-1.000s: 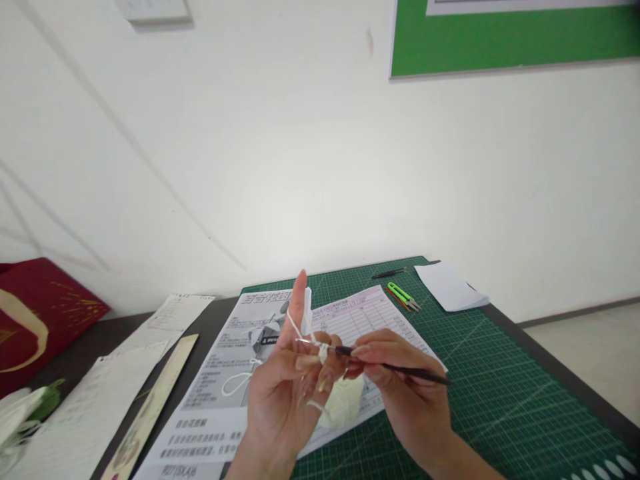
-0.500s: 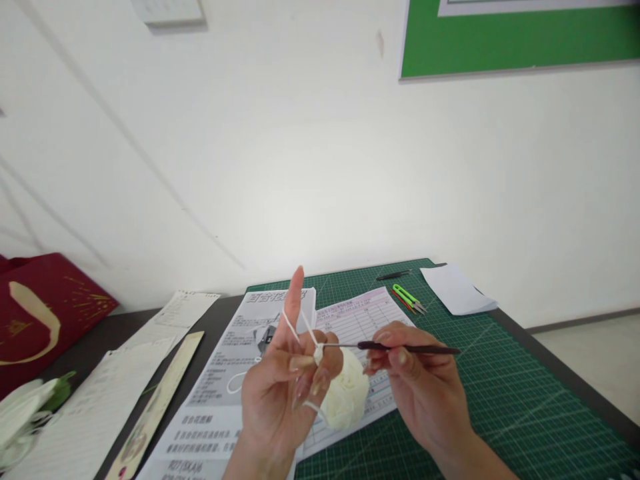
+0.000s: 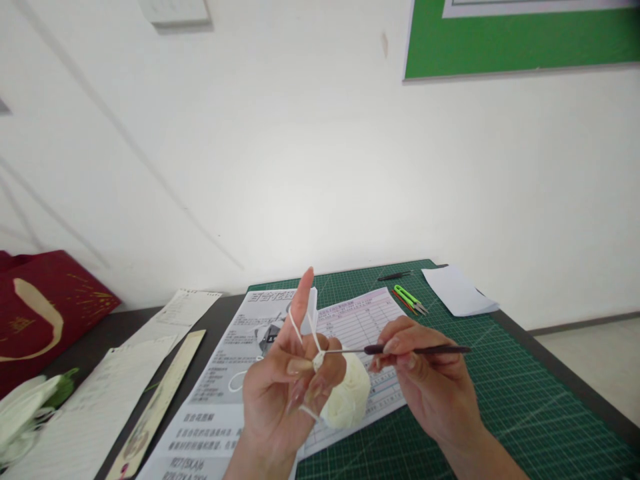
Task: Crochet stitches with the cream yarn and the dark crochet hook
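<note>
The right hand [image 3: 434, 381] gripped a dark-handled hook [image 3: 419, 349], its tip at the small white stitching [image 3: 318, 361] pinched in the left hand [image 3: 285, 387], whose raised forefinger carried the yarn [image 3: 295, 325]. Beyond those fingers I saw a pale ball [image 3: 349, 399] on a printed chart [image 3: 357, 317].

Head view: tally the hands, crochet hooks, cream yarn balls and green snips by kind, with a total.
Hands: 2 (left hand, right hand)
Crochet hook: 1
Cream yarn ball: 1
Green snips: 1
Total: 5
</note>
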A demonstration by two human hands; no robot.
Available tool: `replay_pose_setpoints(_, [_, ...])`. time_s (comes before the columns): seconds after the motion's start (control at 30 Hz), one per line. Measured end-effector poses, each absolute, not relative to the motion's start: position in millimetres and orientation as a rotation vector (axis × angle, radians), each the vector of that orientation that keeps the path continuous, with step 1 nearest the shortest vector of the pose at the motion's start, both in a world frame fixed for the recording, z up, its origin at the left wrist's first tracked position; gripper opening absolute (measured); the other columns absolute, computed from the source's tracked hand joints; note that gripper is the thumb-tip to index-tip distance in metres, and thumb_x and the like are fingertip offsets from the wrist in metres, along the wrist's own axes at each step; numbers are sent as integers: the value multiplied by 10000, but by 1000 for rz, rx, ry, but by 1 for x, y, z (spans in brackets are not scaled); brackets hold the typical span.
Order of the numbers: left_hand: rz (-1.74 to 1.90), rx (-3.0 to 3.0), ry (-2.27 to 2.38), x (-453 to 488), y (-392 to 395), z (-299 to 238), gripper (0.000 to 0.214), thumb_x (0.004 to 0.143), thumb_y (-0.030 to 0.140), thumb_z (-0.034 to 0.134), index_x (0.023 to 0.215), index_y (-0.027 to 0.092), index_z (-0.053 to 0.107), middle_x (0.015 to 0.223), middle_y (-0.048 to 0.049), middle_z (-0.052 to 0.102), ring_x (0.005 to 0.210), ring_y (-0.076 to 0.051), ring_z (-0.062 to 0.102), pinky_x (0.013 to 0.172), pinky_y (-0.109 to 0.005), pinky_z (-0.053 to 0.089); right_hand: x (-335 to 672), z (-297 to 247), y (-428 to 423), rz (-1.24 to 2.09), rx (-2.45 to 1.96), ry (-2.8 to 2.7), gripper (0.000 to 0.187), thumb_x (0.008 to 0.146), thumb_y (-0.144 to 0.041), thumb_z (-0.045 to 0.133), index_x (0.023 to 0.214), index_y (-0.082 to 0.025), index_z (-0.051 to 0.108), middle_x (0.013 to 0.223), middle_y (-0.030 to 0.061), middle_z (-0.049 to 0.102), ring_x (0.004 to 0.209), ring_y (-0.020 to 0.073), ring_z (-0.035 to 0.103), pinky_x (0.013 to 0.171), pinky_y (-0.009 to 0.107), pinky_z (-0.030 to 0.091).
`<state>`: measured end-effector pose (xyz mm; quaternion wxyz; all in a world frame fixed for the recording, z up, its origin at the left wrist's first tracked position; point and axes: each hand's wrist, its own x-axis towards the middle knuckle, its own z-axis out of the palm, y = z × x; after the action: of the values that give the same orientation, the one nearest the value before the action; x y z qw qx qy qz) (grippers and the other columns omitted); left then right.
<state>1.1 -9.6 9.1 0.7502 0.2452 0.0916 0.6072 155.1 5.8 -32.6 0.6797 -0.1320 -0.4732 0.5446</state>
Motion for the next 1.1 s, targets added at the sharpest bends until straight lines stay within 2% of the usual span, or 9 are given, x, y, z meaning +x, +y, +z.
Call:
replay_pose_setpoints(0.27, [1308, 575, 210, -1, -5, 8, 852, 618, 43, 488, 1433, 207, 302, 394, 85, 220, 441, -110, 299, 486, -187, 334, 153, -27, 8, 1354, -318, -889, 57, 733, -233, 745, 757, -182, 748, 673, 24, 684, 588, 122, 648, 553, 210, 557])
replay_pose_setpoints(0.37, [1339, 707, 271, 0, -5, 7, 870, 651, 34, 515, 1451, 232, 237, 386, 70, 321, 474, -118, 344, 480, -189, 314, 152, -29, 9, 1530, -329, -755, 90, 747, -244, 736, 785, -163, 738, 588, 14, 694, 509, 99, 640, 514, 171, 558])
replay_pose_setpoints(0.5, [1409, 957, 409, 3, -6, 2, 891, 720, 36, 575, 1452, 342, 172, 475, 43, 511, 545, -132, 441, 506, -213, 313, 147, -34, 11, 1716, -332, -569, 126, 752, -242, 735, 827, -141, 728, 586, 10, 708, 475, 68, 634, 491, 119, 550])
replay_pose_setpoints(0.7, [1330, 931, 500, 11, -5, -6, 862, 751, 88, 614, 1432, 411, 196, 541, 59, 527, 508, -102, 440, 518, -211, 337, 132, -37, 3, 1569, -368, -641, 108, 762, -262, 723, 838, -185, 723, 717, 14, 730, 583, 101, 653, 535, 184, 568])
replay_pose_setpoints(0.83, [1323, 962, 515, 12, -3, -10, 789, 790, 113, 610, 1427, 394, 240, 516, 63, 546, 482, -83, 434, 532, -195, 375, 127, -38, 2, 1536, -362, -710, 115, 743, -226, 733, 856, -216, 714, 756, 1, 709, 612, 118, 626, 525, 214, 529])
replay_pose_setpoints(0.93, [1321, 1025, 570, 11, 1, -13, 781, 790, 98, 623, 1426, 374, 263, 586, 55, 575, 517, -82, 463, 534, -190, 396, 126, -39, 5, 1604, -340, -701, 136, 731, -231, 738, 865, -231, 708, 772, 9, 717, 612, 141, 635, 519, 244, 516])
replay_pose_setpoints(1.1, [1244, 1102, 567, 5, 8, -14, 782, 800, 115, 631, 1442, 334, 241, 582, 55, 568, 556, -84, 467, 574, -201, 397, 126, -43, 8, 1640, -377, -723, 162, 739, -269, 736, 885, -200, 719, 737, 9, 728, 553, 102, 629, 546, 220, 519])
